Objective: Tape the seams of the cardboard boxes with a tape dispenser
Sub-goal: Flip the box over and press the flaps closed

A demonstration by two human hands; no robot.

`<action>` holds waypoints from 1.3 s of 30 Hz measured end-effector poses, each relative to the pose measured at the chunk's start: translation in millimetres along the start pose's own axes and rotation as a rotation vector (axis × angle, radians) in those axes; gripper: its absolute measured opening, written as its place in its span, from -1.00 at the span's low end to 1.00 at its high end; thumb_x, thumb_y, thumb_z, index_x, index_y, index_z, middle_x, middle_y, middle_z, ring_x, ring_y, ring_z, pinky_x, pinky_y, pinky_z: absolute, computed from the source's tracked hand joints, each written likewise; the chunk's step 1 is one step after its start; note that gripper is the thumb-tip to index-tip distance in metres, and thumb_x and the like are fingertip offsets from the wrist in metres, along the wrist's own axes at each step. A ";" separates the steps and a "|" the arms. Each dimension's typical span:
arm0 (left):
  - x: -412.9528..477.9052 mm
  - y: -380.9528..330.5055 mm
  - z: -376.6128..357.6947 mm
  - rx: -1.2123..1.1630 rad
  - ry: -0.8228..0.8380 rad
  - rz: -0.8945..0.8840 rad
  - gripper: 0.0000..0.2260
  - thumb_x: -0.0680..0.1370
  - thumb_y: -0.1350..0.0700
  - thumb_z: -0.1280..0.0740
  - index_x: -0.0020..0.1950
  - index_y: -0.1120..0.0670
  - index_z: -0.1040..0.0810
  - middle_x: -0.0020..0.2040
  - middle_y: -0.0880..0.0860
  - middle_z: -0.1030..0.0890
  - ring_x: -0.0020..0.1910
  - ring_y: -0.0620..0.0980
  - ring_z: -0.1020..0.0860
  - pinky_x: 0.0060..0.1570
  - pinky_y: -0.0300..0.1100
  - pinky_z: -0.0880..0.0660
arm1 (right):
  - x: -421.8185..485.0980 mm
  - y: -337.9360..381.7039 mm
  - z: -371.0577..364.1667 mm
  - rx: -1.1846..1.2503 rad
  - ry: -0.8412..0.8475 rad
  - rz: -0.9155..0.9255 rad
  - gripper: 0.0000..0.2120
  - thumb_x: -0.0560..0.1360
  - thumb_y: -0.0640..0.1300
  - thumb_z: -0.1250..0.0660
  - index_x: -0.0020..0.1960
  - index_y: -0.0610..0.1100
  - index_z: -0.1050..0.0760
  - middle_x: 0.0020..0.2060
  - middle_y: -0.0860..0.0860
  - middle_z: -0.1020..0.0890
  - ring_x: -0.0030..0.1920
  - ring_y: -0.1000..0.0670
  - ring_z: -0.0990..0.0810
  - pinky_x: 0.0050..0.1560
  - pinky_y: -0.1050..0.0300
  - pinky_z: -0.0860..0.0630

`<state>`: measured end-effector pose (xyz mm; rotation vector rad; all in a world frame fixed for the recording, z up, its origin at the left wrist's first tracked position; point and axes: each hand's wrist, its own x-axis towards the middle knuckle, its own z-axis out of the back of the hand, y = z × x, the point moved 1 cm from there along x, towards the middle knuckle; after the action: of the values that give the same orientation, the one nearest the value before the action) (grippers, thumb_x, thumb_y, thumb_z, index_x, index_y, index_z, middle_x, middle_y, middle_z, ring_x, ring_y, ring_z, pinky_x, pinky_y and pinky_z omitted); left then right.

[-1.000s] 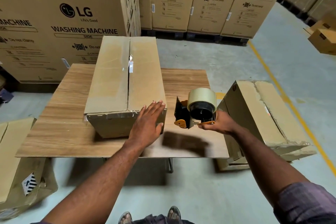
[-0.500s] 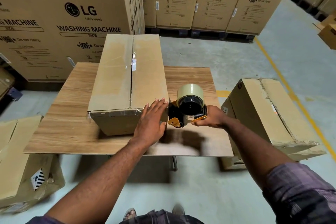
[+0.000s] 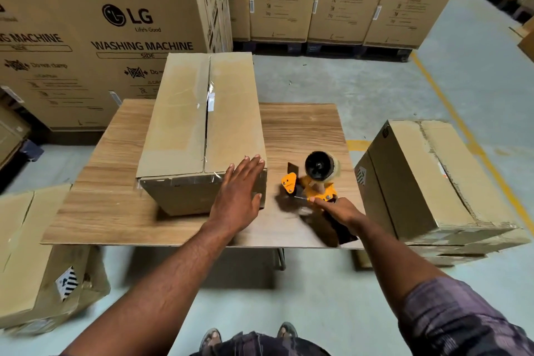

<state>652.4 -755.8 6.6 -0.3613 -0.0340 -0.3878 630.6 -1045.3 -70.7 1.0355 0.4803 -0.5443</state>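
Head view, looking down. Tall printed washing-machine cartons (image 3: 86, 37) line the back of the scene, on a concrete floor. In front of them stands a wood-grain table (image 3: 303, 130). On its left half lies the cardboard box (image 3: 179, 113), long axis running away from the viewer, flaps closed. Its centre seam (image 3: 207, 124) shows as a dark gap, with a short strip of clear tape midway and more clear tape along the near top edge. Two more boxes sit on the floor: a right floor box (image 3: 427, 176), tilted, just beside the table's right edge, and a left floor box (image 3: 26, 254) by the near left corner.

The left hand (image 3: 237, 196) lies flat with fingers straight — palm against the box's near right corner, fingertips reaching onto the top face. The right hand (image 3: 341, 211) grasps the tape dispenser (image 3: 312, 185) from the near side by its handle; motion blur hides the exact grip.

The dispenser, orange-bodied, is at the table's near right part, just beside the box's right wall and apart from it — between the two hands. Whether it touches the tabletop cannot be told. Its tape roll (image 3: 320, 166) stands at the far end, dark core facing the viewer.
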 end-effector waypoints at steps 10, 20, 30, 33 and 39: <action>0.7 -1.7 2.0 0.013 0.009 0.010 -0.29 0.60 0.01 -0.33 0.64 -0.07 -0.02 0.62 -0.17 0.08 0.53 -0.25 0.18 0.46 -0.18 0.36 | 38.5 28.6 -33.5 0.309 -0.086 -0.236 -0.37 0.67 0.27 -0.08 0.46 -0.21 -0.43 0.31 -0.20 -0.56 0.31 -0.20 -0.54 0.30 -0.04 -0.44; 2.5 5.9 4.3 -0.034 0.017 -0.026 -0.30 0.57 -0.06 -0.34 0.63 -0.09 -0.08 0.63 -0.16 -0.05 0.59 -0.17 0.02 0.56 -0.08 0.16 | -0.2 76.0 -73.7 0.403 -0.056 0.243 -0.66 0.74 0.02 -0.06 0.31 -0.12 -0.50 0.29 -0.15 -0.62 0.18 -0.08 -0.59 0.03 0.07 -0.49; 0.4 3.2 10.9 -0.046 0.086 -0.038 -0.24 0.51 0.11 -0.31 0.64 -0.07 -0.02 0.64 -0.13 0.00 0.60 -0.16 0.08 0.59 -0.01 0.13 | -31.0 103.8 -166.0 0.585 -0.250 0.388 -0.39 0.62 0.29 -0.08 0.50 -0.03 -0.45 0.42 0.02 -0.54 0.45 0.04 -0.46 0.47 0.04 -0.39; 1.0 3.4 12.5 -0.056 0.093 -0.046 -0.26 0.51 0.12 -0.29 0.64 -0.07 -0.02 0.64 -0.13 -0.02 0.60 -0.16 0.06 0.59 -0.01 0.12 | -29.3 98.5 -168.3 0.439 -0.319 0.493 -0.57 0.73 -0.03 -0.14 0.57 -0.07 -0.35 0.44 -0.01 -0.50 0.43 0.04 -0.46 0.37 0.30 -0.36; 7.3 8.3 19.7 -0.076 0.066 -0.068 -0.38 0.55 -0.01 -0.28 0.60 -0.08 -0.19 0.61 -0.14 -0.16 0.58 -0.12 -0.11 0.53 -0.08 0.03 | -25.2 88.1 -164.5 0.174 -0.297 0.570 -0.43 0.67 -0.22 -0.21 0.65 -0.10 -0.15 0.32 -0.07 -0.60 0.25 -0.01 -0.59 0.15 0.30 -0.42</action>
<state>663.0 -744.3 23.0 -0.4227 0.0331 -0.4687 647.5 -857.8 -67.5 1.1731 -0.1330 -0.2224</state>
